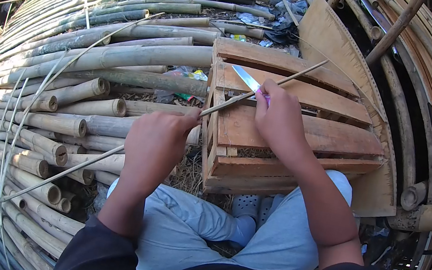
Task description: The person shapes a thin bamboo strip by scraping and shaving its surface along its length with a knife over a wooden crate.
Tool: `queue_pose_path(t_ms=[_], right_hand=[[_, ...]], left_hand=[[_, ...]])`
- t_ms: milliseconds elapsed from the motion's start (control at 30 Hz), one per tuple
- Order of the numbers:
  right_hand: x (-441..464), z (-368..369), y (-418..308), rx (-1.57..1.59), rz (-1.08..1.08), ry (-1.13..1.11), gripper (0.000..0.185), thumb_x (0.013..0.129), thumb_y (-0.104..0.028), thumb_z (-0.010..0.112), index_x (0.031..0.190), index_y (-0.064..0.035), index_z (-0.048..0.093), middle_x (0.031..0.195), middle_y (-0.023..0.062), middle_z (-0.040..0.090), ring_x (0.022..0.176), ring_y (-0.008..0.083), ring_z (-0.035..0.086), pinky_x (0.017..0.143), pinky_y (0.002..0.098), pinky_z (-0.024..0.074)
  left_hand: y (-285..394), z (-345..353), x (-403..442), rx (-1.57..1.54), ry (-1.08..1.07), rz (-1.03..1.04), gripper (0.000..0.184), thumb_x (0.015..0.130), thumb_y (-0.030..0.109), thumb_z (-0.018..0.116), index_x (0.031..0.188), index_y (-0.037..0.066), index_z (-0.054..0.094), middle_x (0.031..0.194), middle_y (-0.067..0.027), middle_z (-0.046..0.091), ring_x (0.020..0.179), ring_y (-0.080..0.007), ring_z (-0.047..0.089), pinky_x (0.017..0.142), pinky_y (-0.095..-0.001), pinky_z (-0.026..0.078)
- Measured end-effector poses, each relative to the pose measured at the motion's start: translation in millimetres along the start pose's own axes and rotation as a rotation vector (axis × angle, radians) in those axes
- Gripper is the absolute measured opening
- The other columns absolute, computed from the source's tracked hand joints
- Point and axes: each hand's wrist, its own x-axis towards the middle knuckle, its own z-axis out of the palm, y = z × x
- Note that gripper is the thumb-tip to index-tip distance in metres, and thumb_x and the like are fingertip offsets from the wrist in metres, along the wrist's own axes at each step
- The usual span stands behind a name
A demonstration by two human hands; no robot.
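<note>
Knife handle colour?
Handle is purple where it shows past the right hand; best seen in the head view.

The stick point(225, 104) is long, thin, brownish and nearly straight, slanting from between one and two o'clock down to eight o'clock, partly hidden near its middle. The knife point(245, 78) has a bright blade with its tip towards ten o'clock; its purple handle, mostly covered, sits beside the stick.

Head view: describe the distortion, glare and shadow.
Head view: fisheye distortion bows the bamboo poles, with black corners; head view: sunlight brightens poles at upper left, the knife gleams pale, shadow darkens gaps in the wooden crate.
</note>
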Motion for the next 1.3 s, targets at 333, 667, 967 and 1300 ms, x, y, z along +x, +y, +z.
queue_pose_path(t_ms=[333,667,967,1300], right_hand=[[-6.5,2.4,-6.9,0.153,-0.085,0.048,0.015,0.095,-0.009,0.064,0.09,0.0055,0.065,0.08,0.0267,0.069,0.078,0.0443,0.069,0.072,0.0494,0.0549],[-8.8,-3.3,-17.2,0.186,-0.076,-0.013,0.015,0.095,-0.011,0.065,0.097,0.0033,0.07,0.082,0.0271,0.069,0.077,0.0431,0.07,0.073,0.0478,0.0554],[-15.5,7.0,-25.0,-0.07,-0.083,0.058,0.019,0.096,-0.01,0.062,0.088,0.0067,0.066,0.078,0.0285,0.067,0.078,0.044,0.069,0.071,0.0505,0.0544],[-12.5,-2.5,-26.1,0.09,-0.066,-0.012,0.015,0.094,-0.01,0.064,0.092,0.0039,0.069,0.08,0.0269,0.068,0.078,0.0455,0.067,0.074,0.0503,0.0541]], left_hand=[[-0.9,-1.5,-0.8,-0.027,-0.009,0.003,0.015,0.096,0.016,0.065,0.105,0.012,0.077,0.079,-0.0141,0.07,0.07,-0.0361,0.068,0.062,-0.047,0.05],[-2.9,9.2,0.3,-0.062,-0.012,0.043,0.014,0.095,0.01,0.059,0.107,0.011,0.066,0.071,-0.0135,0.066,0.069,-0.0354,0.068,0.06,-0.0501,0.051],[0.3,2.9,0.3,-0.05,-0.059,-0.017,0.016,0.095,0.014,0.065,0.108,0.011,0.074,0.078,-0.016,0.068,0.071,-0.0372,0.067,0.062,-0.0485,0.049],[0.4,7.7,2.5,-0.057,-0.025,0.004,0.019,0.095,0.014,0.066,0.112,0.011,0.075,0.079,-0.0165,0.068,0.071,-0.0374,0.067,0.062,-0.0488,0.049]])
